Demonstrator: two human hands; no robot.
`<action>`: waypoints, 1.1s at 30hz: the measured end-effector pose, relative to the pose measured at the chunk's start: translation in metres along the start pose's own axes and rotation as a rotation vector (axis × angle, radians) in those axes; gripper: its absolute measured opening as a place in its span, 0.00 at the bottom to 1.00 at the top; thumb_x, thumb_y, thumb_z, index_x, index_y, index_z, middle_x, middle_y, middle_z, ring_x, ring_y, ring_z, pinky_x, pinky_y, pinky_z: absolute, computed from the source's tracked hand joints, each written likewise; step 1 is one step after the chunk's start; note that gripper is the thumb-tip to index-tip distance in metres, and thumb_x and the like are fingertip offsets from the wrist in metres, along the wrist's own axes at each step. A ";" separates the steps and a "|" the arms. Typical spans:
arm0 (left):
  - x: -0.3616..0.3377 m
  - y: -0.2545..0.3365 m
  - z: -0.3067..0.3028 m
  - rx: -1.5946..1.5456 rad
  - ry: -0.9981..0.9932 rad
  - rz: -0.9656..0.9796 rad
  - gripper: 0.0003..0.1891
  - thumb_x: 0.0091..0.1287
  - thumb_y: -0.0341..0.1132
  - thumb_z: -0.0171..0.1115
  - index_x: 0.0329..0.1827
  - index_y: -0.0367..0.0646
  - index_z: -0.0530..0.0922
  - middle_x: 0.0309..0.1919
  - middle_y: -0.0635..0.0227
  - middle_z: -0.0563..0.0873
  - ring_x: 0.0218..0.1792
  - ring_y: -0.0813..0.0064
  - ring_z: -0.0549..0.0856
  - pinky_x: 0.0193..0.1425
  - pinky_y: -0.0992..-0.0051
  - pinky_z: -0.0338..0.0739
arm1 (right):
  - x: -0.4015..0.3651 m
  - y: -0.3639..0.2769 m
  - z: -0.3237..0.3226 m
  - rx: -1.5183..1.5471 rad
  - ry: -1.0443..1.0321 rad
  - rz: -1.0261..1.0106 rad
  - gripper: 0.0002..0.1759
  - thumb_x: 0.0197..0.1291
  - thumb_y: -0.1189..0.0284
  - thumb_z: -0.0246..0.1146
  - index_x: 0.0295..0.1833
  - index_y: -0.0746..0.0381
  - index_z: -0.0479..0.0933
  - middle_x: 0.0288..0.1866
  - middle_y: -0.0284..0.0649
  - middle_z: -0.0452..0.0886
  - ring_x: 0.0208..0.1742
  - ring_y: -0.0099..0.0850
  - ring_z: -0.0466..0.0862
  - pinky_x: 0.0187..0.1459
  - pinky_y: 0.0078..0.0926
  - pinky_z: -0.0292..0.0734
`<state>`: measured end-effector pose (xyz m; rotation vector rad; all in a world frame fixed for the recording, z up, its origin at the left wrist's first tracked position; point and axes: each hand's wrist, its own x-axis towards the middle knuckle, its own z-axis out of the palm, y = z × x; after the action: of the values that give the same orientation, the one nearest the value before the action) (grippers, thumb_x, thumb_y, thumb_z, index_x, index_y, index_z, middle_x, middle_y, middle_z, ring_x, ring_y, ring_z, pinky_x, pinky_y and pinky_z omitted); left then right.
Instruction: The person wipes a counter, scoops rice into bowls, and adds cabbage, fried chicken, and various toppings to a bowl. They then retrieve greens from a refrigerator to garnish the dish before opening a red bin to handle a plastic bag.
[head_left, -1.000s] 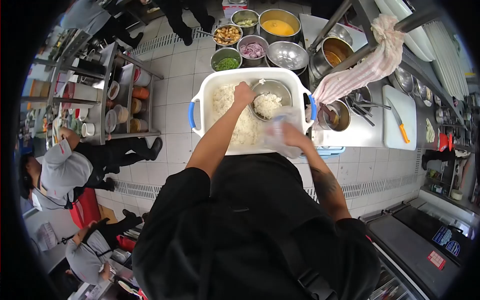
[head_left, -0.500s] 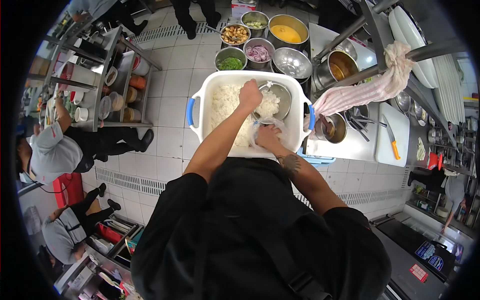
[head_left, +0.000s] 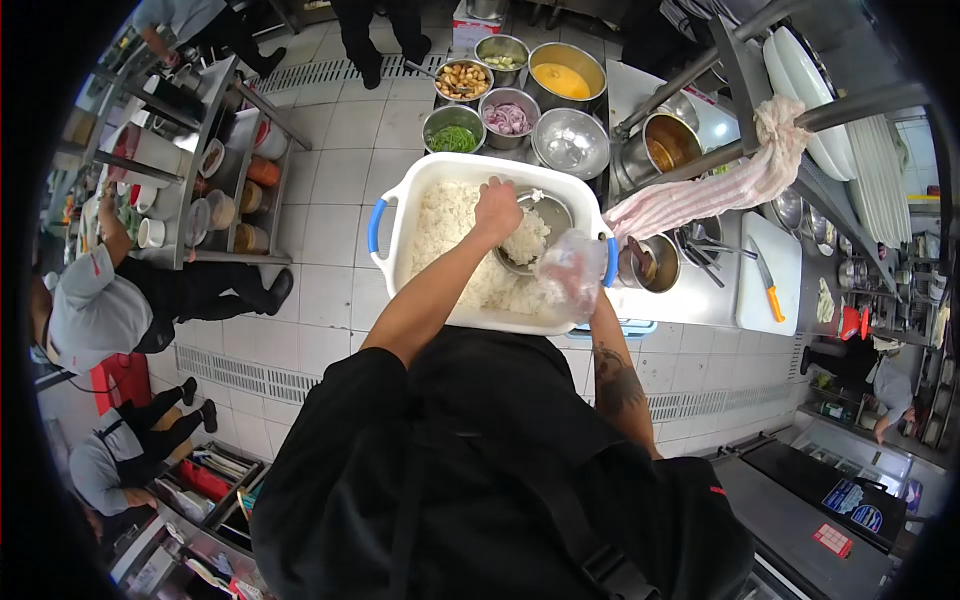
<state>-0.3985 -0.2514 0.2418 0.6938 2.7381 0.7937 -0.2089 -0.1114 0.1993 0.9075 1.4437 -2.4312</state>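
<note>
A white tub (head_left: pixel 398 262) with blue handles holds loose cooked white rice (head_left: pixel 440 225). Inside it, on the right, a round metal bowl (head_left: pixel 558 214) rests among the rice with a clump of rice in it. My left hand (head_left: pixel 497 210) is closed at the bowl's left rim. A clear plastic bag (head_left: pixel 580 262) covers my right hand (head_left: pixel 574 278), which is over the tub's right side beside the bowl. Through the crumpled, blurred plastic, its fingers do not show clearly.
Beyond the tub stand bowls of sliced red onion (head_left: pixel 508 118), chopped greens (head_left: pixel 453 138) and a pot of yellow liquid (head_left: pixel 562 80). A knife (head_left: pixel 770 290) lies on a white cutting board (head_left: pixel 755 310) at right. A twisted cloth (head_left: pixel 715 195) hangs from the rail. Co-workers stand at left.
My right hand in the bag has moved right, from low in the rice to the tub's right side. My left hand stays at the bowl's rim, and the bowl sits slightly nearer me.
</note>
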 end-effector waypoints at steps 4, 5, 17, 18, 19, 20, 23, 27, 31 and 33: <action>-0.008 0.018 -0.023 -0.024 -0.208 -0.036 0.12 0.57 0.28 0.56 0.43 0.33 0.79 0.45 0.47 0.79 0.46 0.47 0.82 0.49 0.56 0.79 | -0.045 -0.073 0.042 -0.814 0.158 -0.097 0.49 0.47 0.53 0.73 0.71 0.61 0.58 0.63 0.47 0.71 0.62 0.39 0.71 0.59 0.35 0.71; -0.009 0.018 -0.024 -0.019 -0.217 -0.037 0.13 0.56 0.27 0.56 0.43 0.33 0.79 0.46 0.47 0.79 0.46 0.47 0.82 0.49 0.57 0.79 | -0.042 -0.070 0.038 -0.748 0.233 -0.086 0.47 0.48 0.56 0.73 0.70 0.62 0.59 0.61 0.47 0.72 0.60 0.38 0.73 0.55 0.35 0.73; -0.048 -0.029 -0.081 -0.757 -0.309 -0.287 0.05 0.52 0.27 0.58 0.28 0.34 0.78 0.24 0.59 0.83 0.20 0.66 0.84 0.27 0.69 0.84 | -0.046 -0.117 0.086 0.015 0.115 -0.285 0.20 0.59 0.64 0.66 0.53 0.64 0.75 0.44 0.40 0.81 0.43 0.31 0.81 0.41 0.27 0.79; -0.059 -0.025 -0.089 -0.904 -0.373 -0.346 0.04 0.52 0.26 0.58 0.28 0.35 0.78 0.24 0.62 0.83 0.22 0.70 0.84 0.26 0.69 0.85 | -0.048 -0.122 0.100 -0.463 0.122 -0.534 0.21 0.58 0.65 0.66 0.54 0.64 0.75 0.44 0.41 0.81 0.43 0.31 0.81 0.42 0.29 0.79; -0.068 -0.021 -0.097 -1.052 -0.440 -0.407 0.03 0.53 0.25 0.58 0.28 0.35 0.77 0.25 0.65 0.82 0.24 0.73 0.84 0.26 0.70 0.85 | -0.049 -0.129 0.116 -0.951 0.127 -0.765 0.22 0.58 0.65 0.66 0.55 0.65 0.74 0.44 0.42 0.81 0.43 0.32 0.81 0.44 0.32 0.78; -0.075 -0.016 -0.100 -1.044 -0.455 -0.401 0.03 0.53 0.25 0.58 0.28 0.35 0.77 0.25 0.65 0.82 0.24 0.73 0.84 0.26 0.70 0.85 | -0.032 -0.120 0.118 -1.072 0.037 -0.888 0.22 0.54 0.67 0.67 0.53 0.66 0.75 0.44 0.47 0.82 0.42 0.40 0.82 0.46 0.40 0.77; -0.083 -0.007 -0.097 -1.150 -0.564 -0.379 0.06 0.55 0.25 0.59 0.35 0.36 0.79 0.26 0.69 0.82 0.25 0.78 0.83 0.29 0.73 0.85 | -0.042 -0.110 0.128 -1.471 0.285 -0.791 0.15 0.51 0.70 0.66 0.42 0.68 0.79 0.39 0.54 0.83 0.40 0.49 0.83 0.45 0.44 0.77; -0.093 -0.001 -0.081 -1.137 -0.617 -0.301 0.07 0.55 0.23 0.56 0.35 0.37 0.79 0.26 0.70 0.80 0.27 0.77 0.83 0.30 0.71 0.86 | -0.062 -0.106 0.109 -1.465 0.563 -0.479 0.08 0.51 0.73 0.63 0.30 0.68 0.82 0.30 0.59 0.81 0.38 0.52 0.83 0.43 0.48 0.76; -0.103 0.042 -0.077 -1.114 -0.733 -0.296 0.05 0.56 0.23 0.56 0.34 0.37 0.79 0.26 0.69 0.80 0.27 0.77 0.83 0.31 0.71 0.86 | -0.137 -0.128 0.091 -1.185 0.283 -0.709 0.14 0.53 0.68 0.65 0.43 0.66 0.81 0.43 0.52 0.82 0.45 0.48 0.82 0.46 0.41 0.76; -0.115 0.070 -0.060 -1.049 -0.809 -0.192 0.06 0.55 0.24 0.56 0.34 0.35 0.79 0.25 0.68 0.81 0.21 0.78 0.81 0.25 0.74 0.83 | -0.174 -0.109 0.043 -1.378 0.359 -0.768 0.17 0.55 0.68 0.65 0.50 0.63 0.79 0.48 0.48 0.82 0.49 0.44 0.82 0.50 0.36 0.76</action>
<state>-0.2908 -0.2825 0.3376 0.3585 1.3608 1.3272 -0.1350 -0.1185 0.3957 0.4131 3.2339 -0.8293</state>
